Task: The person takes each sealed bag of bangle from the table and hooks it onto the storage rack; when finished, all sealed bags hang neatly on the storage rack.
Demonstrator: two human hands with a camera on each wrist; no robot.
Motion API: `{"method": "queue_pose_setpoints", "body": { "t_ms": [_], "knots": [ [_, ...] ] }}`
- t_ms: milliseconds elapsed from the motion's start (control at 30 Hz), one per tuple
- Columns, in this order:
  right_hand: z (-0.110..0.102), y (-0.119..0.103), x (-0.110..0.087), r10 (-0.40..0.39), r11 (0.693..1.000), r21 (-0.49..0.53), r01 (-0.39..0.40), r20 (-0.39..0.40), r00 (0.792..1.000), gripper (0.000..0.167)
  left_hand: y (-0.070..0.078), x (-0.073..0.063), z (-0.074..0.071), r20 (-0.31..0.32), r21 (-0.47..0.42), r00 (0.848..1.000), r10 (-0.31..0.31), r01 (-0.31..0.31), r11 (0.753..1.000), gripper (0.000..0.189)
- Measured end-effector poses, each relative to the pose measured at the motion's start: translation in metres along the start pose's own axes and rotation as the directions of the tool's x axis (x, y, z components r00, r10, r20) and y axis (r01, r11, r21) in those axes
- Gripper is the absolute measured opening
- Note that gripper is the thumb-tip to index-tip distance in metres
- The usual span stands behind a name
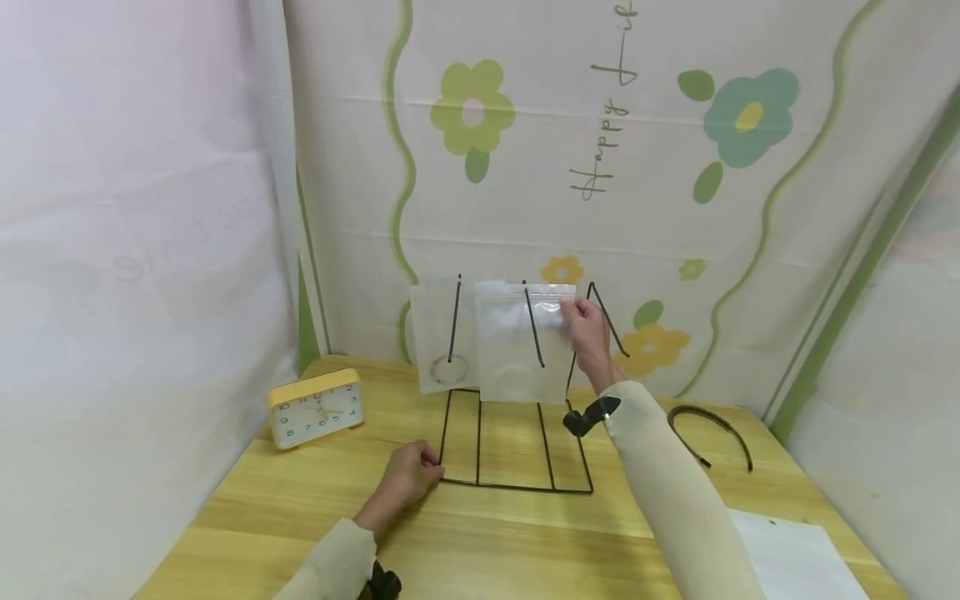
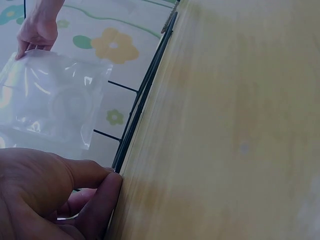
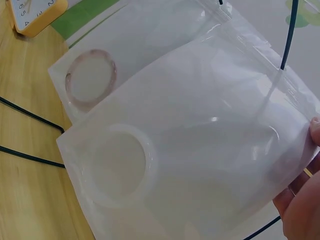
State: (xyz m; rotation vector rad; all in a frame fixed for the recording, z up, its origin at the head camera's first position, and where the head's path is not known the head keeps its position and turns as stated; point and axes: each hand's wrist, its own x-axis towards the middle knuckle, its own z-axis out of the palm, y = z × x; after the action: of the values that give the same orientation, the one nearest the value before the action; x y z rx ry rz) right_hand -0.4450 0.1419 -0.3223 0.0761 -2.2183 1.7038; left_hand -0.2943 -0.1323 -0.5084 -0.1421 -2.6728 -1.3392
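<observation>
My right hand (image 1: 588, 335) pinches the upper right edge of a clear zip bag (image 1: 517, 354). A white ring, probably a bangle (image 3: 145, 162), shows inside it. The bag is at the middle prong of a black wire display rack (image 1: 517, 486); the right wrist view shows the prong meeting its top strip. Left of it, a second zip bag (image 1: 435, 329) with a pinkish ring (image 3: 114, 75) hangs at the left prong. My left hand (image 1: 407, 481) holds the front left corner of the rack's base between thumb and fingers, low at the tabletop (image 2: 240, 125).
A yellow alarm clock (image 1: 317, 410) stands left of the rack. On the right lie a dark braided headband (image 1: 705, 410) and a white sheet (image 1: 795, 554). The rack's right prong (image 1: 611, 323) bears no bag. Behind hangs a flower-printed curtain (image 1: 525, 150).
</observation>
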Motion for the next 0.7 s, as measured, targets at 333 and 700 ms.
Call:
{"method": "queue_pose_setpoints", "body": {
  "t_ms": [333, 700],
  "knots": [
    [0.0, 0.005, -0.004, -0.032, 0.999, 0.026, 0.032, 0.0, 0.999, 0.036, 0.003, -0.001, 0.001, 0.004, -0.001, 1.0, -0.016, 0.016, 1.0, 0.014],
    [-0.026, 0.037, -0.039, -0.16, 0.987, -0.016, 0.161, 0.073, 0.984, 0.038, 0.003, 0.001, 0.001, 0.0, 0.013, 0.999, -0.037, 0.037, 0.999, 0.013]
  ]
}}
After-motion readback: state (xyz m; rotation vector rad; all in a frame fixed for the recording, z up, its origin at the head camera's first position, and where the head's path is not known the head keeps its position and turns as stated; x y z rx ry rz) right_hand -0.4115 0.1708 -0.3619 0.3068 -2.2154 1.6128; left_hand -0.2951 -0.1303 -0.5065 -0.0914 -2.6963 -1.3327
